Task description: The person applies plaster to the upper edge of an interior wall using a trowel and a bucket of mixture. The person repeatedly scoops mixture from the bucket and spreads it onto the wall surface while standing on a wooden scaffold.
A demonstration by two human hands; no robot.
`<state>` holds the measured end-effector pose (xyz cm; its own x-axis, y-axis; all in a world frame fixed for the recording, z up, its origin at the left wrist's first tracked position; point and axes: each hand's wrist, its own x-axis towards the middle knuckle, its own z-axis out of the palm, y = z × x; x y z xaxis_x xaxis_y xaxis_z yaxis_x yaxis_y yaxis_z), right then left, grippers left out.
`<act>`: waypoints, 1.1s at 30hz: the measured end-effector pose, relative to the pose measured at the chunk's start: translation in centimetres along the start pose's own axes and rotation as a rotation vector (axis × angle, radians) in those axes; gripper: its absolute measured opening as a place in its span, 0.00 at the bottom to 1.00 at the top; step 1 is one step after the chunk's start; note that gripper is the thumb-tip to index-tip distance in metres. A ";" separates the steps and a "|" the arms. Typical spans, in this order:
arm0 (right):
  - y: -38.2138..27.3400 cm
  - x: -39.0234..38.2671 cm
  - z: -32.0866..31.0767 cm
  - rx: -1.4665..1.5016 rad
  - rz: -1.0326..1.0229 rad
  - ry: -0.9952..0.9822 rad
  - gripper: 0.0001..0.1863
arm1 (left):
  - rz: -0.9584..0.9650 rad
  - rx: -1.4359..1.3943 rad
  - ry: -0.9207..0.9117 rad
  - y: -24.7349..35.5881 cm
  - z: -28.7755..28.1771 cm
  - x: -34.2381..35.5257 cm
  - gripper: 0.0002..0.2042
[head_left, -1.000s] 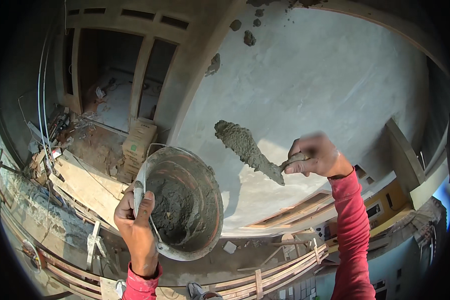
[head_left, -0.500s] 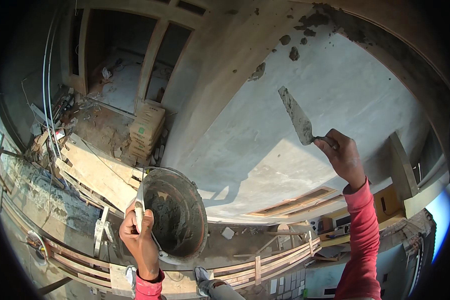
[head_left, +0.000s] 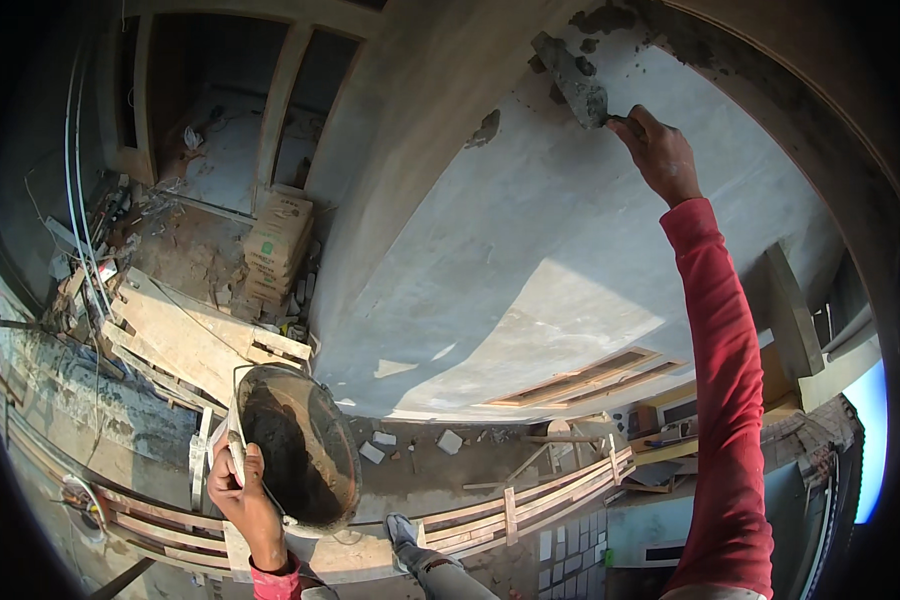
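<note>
Head view: your left hand (head_left: 245,505) is closed around the pale grip of the wire handle, at the left side of the round bucket (head_left: 332,435), with the thumb uppermost. The bucket's mouth faces you, and dark, wet mortar (head_left: 272,440) lies inside it, smeared onto the inner wall. Well above the bucket and to its right, your right hand (head_left: 660,155) is wrapped narrowly around the handle of a trowel (head_left: 573,82), your arm stretched out in its red sleeve (head_left: 725,370). The trowel's blade points up and to the left, over the grey plastered wall (head_left: 530,220) that rises to the right of the bucket; you cannot tell from here whether the blade touches that surface. Dark splotches of mortar surround the blade, and a separate patch (head_left: 484,130) sits between it and the bucket, nearer the blade. Above the bucket, slightly to its left, stand stacked paper sacks (head_left: 276,245); left of it lie pale wooden boards (head_left: 185,335). Your shoe (head_left: 402,530) shows just beyond its lower right side, and a slatted wooden rail (head_left: 530,510) runs farther right.
</note>
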<state>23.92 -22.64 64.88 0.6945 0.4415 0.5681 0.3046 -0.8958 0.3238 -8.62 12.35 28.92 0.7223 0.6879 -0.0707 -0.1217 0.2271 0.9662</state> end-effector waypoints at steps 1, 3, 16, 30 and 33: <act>-0.1 0.5 -0.9 -0.045 -0.008 0.022 0.19 | 0.022 0.032 -0.006 -0.1 0.2 -0.2 0.20; 0.3 1.6 -1.9 -0.099 -0.018 0.041 0.20 | 0.010 0.005 -0.011 0.0 0.9 -0.4 0.20; -2.6 -7.0 -1.3 0.191 0.049 0.039 0.18 | -0.007 -0.329 0.028 0.2 8.6 -1.4 0.20; -9.3 -13.8 10.0 0.162 -0.073 -0.158 0.11 | -0.083 -0.251 0.057 -2.1 7.1 -2.7 0.19; -5.0 -8.1 9.1 0.016 -0.097 -0.069 0.14 | -0.118 -0.149 0.055 -2.3 7.6 -2.8 0.20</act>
<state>22.70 -22.23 51.73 0.7042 0.5223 0.4809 0.3827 -0.8498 0.3626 -5.20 4.63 28.79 0.6998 0.6861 -0.1988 -0.1406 0.4051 0.9034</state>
